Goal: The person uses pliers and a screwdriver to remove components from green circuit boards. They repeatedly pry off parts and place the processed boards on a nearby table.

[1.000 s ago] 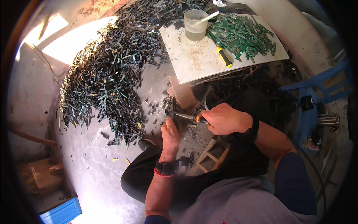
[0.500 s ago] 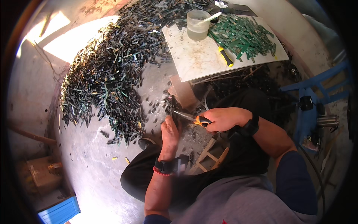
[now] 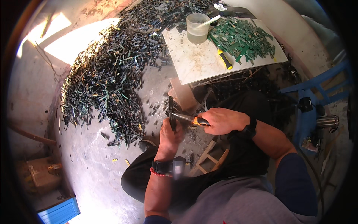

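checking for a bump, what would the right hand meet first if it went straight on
The right hand, needle-nose pliers leading, would likely meet the dark strip in the left hand; whether they touch is unclear.

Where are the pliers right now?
The pliers are near the centre of the head view, gripped in the right hand, their tips pointing left, at or very near the dark strip held in the left hand.
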Action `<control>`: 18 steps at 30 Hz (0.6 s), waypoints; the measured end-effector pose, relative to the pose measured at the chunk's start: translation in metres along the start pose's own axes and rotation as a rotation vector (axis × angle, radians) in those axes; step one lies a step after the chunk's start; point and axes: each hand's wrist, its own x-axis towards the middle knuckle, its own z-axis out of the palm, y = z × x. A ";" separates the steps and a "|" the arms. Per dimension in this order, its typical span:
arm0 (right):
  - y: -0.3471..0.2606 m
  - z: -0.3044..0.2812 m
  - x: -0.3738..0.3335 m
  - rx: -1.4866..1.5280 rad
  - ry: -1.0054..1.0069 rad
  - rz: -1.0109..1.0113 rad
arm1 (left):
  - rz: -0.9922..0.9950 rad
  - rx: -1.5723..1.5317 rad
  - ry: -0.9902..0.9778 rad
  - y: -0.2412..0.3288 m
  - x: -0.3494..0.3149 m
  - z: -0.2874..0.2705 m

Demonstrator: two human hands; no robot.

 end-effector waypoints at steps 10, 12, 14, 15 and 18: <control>0.008 -0.006 -0.001 0.428 -0.153 0.038 | -0.061 -0.112 -0.072 0.003 -0.002 -0.001; 0.008 -0.008 -0.003 0.448 -0.156 0.026 | -0.079 -0.142 -0.124 0.004 -0.002 -0.004; 0.006 -0.011 -0.006 0.456 -0.160 0.013 | -0.110 -0.165 -0.184 0.002 -0.001 -0.007; 0.005 -0.013 -0.006 0.451 -0.188 0.017 | -0.104 -0.164 -0.214 0.003 -0.002 -0.008; 0.007 -0.020 -0.007 0.461 -0.260 0.013 | -0.109 -0.186 -0.306 0.003 -0.005 -0.008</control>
